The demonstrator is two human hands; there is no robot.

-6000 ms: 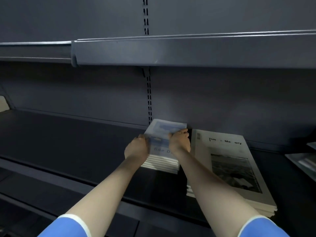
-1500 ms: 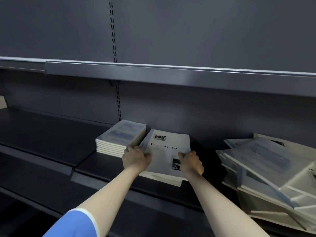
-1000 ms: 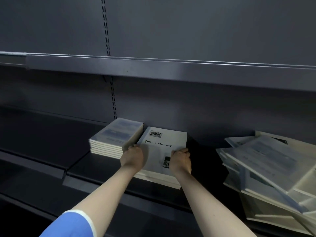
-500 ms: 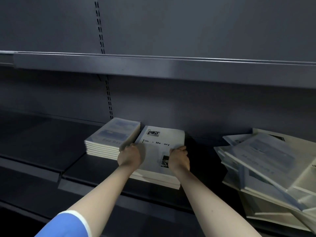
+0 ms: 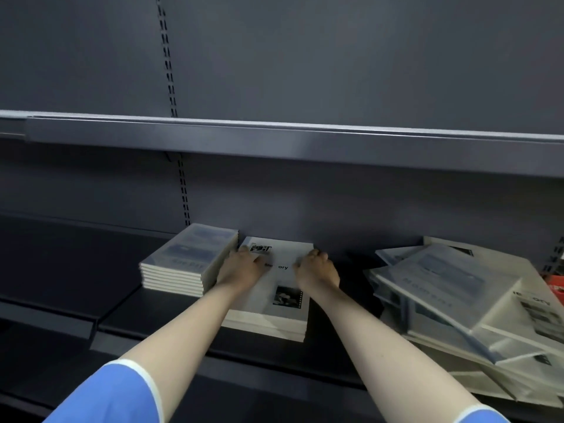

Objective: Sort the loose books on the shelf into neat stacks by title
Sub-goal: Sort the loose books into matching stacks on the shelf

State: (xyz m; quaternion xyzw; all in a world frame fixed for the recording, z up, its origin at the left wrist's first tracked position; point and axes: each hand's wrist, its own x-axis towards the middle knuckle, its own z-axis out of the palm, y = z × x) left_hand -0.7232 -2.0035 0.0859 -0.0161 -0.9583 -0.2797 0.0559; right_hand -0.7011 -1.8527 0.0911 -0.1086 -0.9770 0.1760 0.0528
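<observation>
A neat stack of blue-covered books (image 5: 189,261) lies on the dark shelf (image 5: 158,319), left of centre. Right beside it lies a stack of white "Memory" books (image 5: 274,312) with a small black photo on the cover. My left hand (image 5: 241,268) rests flat on the far left part of the white stack's top cover, fingers pointing at the back wall. My right hand (image 5: 317,270) has its fingers curled over the white stack's far right edge. A loose, tilted pile of mixed blue and white books (image 5: 457,303) sprawls on the shelf at the right.
An upper shelf's front rail (image 5: 274,138) runs across above the books, leaving a low gap. The dark back panel (image 5: 335,209) stands just behind the stacks. A lower shelf section (image 5: 45,325) steps down at the left. Something red (image 5: 557,288) shows at the far right edge.
Both hands have slid from the near part of the white stack to its far end. The white stack now sits straighter and closer alongside the blue stack.
</observation>
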